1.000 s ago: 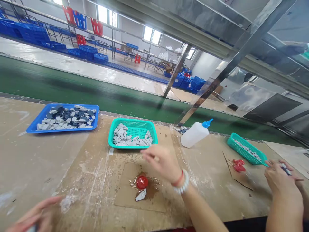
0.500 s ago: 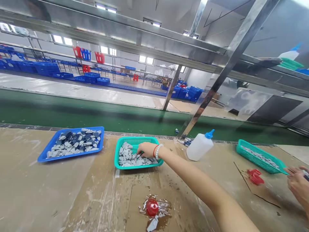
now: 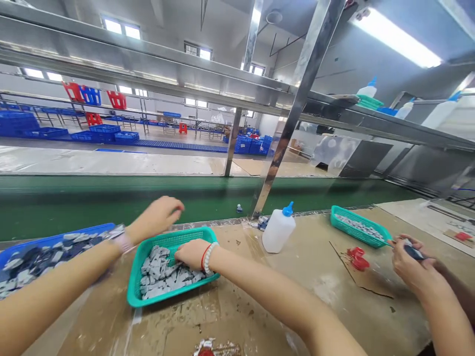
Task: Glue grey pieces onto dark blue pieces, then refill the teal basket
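Head view, frame and belt: a steel shelf frame [image 3: 297, 94] spans the top, and a green conveyor belt [image 3: 92, 198] runs along the far edge of the work area.
Tabletop: the brown, scuffed tabletop [image 3: 308, 287] carries everything below, with glue stains and a cardboard patch near the right side.
Blue tray: a blue tray [image 3: 22, 244] at the far left holds grey and dark small parts; the left forearm crosses its near corner.
Teal basket: the teal basket [image 3: 139, 294] sits just left of centre, tilted in the picture, half filled with small grey pieces [image 3: 158, 277].
Second basket: another teal basket [image 3: 358, 228] lies further right, also holding grey pieces.
Bottle: a white squeeze bottle [image 3: 277, 232] with a blue cap stands between the two baskets.
Left hand: the left hand [image 3: 158, 215] hovers over the far rim of the teal basket with fingers curled in; I cannot tell whether anything is pinched between them.
Right hand: the right hand [image 3: 191, 253] rests inside the teal basket, fingers down among the grey pieces and touching them; whether it grips one cannot be told.
Co-worker's hand: a co-worker's hand [image 3: 411, 264] at the right holds a small dark part.
Red caps: two red caps [image 3: 356, 258] lie on the cardboard just beside that hand.
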`<state>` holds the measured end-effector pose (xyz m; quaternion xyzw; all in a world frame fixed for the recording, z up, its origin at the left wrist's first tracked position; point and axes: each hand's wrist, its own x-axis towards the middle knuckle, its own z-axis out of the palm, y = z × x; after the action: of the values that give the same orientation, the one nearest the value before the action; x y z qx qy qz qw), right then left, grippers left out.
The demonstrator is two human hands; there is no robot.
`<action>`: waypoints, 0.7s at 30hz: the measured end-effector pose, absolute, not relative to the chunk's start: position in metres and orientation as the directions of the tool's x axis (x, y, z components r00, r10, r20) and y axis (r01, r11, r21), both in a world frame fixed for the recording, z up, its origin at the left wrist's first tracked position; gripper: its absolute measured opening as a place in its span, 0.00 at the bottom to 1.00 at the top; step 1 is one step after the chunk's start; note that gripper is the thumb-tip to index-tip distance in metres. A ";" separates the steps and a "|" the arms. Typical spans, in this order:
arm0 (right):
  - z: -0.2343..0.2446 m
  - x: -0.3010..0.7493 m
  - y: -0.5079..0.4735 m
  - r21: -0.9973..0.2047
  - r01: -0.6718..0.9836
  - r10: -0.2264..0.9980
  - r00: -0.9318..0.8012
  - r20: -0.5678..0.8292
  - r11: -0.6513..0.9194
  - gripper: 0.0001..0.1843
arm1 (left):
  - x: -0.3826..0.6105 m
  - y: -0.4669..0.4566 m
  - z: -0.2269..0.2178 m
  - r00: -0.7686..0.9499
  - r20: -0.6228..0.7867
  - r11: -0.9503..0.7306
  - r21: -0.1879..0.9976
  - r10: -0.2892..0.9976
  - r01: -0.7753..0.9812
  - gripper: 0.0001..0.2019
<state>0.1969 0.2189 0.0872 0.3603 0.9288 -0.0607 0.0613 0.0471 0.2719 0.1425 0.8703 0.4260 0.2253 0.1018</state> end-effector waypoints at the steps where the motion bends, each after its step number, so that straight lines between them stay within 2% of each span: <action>1: 0.087 0.203 0.220 -0.082 0.681 0.669 -0.731 -0.135 0.728 0.08 | 0.075 0.294 0.134 0.637 0.254 -0.685 0.298 0.728 0.664 0.07; 3: 0.088 0.219 0.222 -0.113 0.691 0.685 -0.723 -0.086 0.714 0.09 | 0.136 0.334 0.112 0.774 0.162 -0.789 0.197 0.612 0.582 0.08; 6: 0.088 0.248 0.213 -0.188 0.698 0.711 -0.703 0.001 0.691 0.09 | 0.214 0.373 0.083 0.874 0.073 -0.874 0.117 0.481 0.471 0.14; 8: 0.087 0.266 0.192 -0.384 0.666 0.754 -0.642 0.140 0.639 0.08 | 0.246 0.387 0.070 0.901 0.028 -0.899 0.092 0.433 0.429 0.16; 11: 0.084 0.288 0.141 -0.761 0.452 0.874 -0.371 0.314 0.465 0.11 | 0.264 0.398 0.061 0.903 -0.011 -0.900 0.073 0.430 0.430 0.13; 13: 0.080 0.297 0.101 -0.873 0.330 0.931 -0.184 0.314 0.360 0.11 | 0.264 0.401 0.062 0.880 -0.005 -0.878 0.056 0.475 0.475 0.10; 17: 0.062 0.302 0.030 -0.944 0.264 0.967 0.103 0.232 0.198 0.07 | 0.246 0.394 0.076 0.793 0.059 -0.796 0.050 0.606 0.604 0.10; 19: 0.050 0.299 0.002 -0.965 0.236 0.959 0.231 0.166 0.111 0.05 | 0.224 0.380 0.092 0.747 0.102 -0.754 0.081 0.657 0.652 0.17; 21: 0.039 0.294 -0.019 -0.968 0.248 0.938 0.324 0.122 0.041 0.06 | 0.193 0.356 0.112 0.719 0.139 -0.733 0.121 0.681 0.670 0.28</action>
<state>0.2943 -0.0194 0.0387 0.6129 0.4836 -0.3225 -0.5353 0.1926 0.3556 0.1115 0.9266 0.3644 0.0871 0.0309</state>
